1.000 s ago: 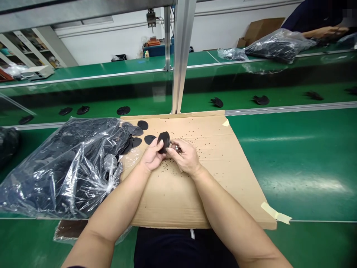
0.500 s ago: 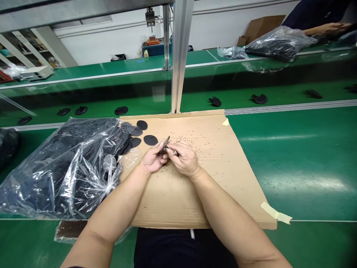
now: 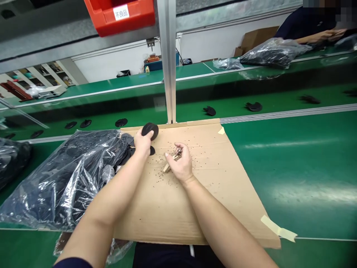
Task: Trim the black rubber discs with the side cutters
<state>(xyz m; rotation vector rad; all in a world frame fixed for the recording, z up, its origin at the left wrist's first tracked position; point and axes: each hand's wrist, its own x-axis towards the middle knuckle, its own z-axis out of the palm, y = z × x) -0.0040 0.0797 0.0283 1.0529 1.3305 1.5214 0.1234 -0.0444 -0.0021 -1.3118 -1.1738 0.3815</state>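
My left hand reaches to the back left of a cardboard sheet, thumb on top of a round black disc. More black discs lie beside and below that hand, at the mouth of a large clear plastic bag full of dark pieces. My right hand is over the middle of the cardboard, palm partly up and fingers curled. Within it is a small hand tool with a tan end and a shiny metal part; its exact kind is unclear. Small black specks are scattered around it.
Beyond a metal post, black pieces lie spaced along a green strip. A red bin hangs at upper left. Masking tape fixes the cardboard's right corner. A co-worker's hands are at far upper right.
My hands, together at the centre before, are now apart. The left has moved away and leftward with a disc; the right's fingers have loosened, revealing the tool. The view has shifted, showing the red bin.
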